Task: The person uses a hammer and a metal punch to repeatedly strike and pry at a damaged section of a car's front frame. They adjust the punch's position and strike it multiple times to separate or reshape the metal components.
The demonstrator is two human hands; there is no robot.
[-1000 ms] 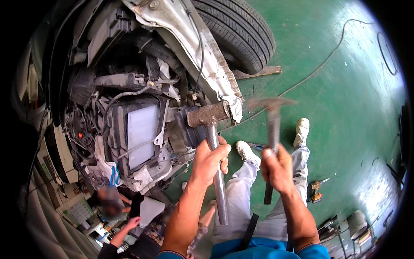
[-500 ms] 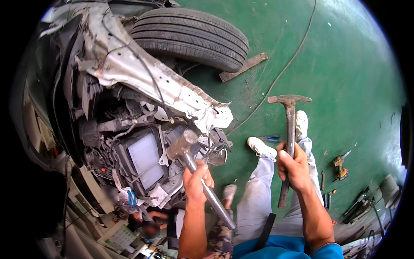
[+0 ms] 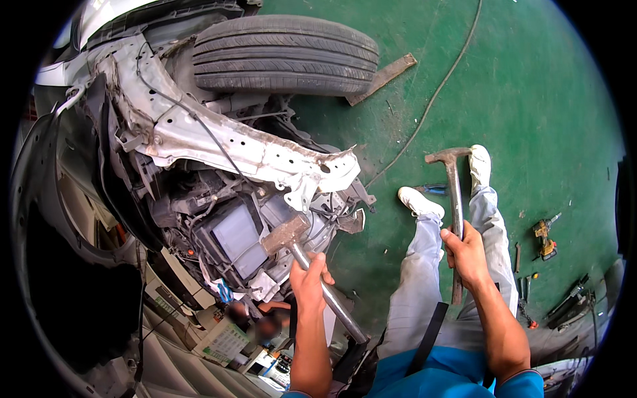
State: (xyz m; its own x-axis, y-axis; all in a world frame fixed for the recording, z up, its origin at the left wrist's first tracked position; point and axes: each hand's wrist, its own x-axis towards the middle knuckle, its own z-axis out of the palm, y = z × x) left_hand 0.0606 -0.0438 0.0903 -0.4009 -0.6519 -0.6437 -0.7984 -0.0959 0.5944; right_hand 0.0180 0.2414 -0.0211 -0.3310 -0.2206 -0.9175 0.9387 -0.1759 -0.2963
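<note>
My left hand is closed around the steel shaft of a heavy, rusty-headed hammer. Its head is over the engine bay, just below the bent silver metal rail of a partly dismantled car; whether it touches anything there I cannot tell. A pale grey rectangular box, perhaps a battery, lies left of that head. My right hand grips a longer, slim-headed metal hammer upright in the picture, over the green floor and my legs, to the right of the rail's end.
A tyre stands above the rail, beside a wooden plank. A cable crosses the floor. A yellow drill and several hand tools lie right of my legs. A co-worker is partly visible at lower left.
My view has shifted, bringing the tyre and rail leftward and more into sight. The heavy hammer has moved from beside the rail's end to below it; both hammers stay in my hands.
</note>
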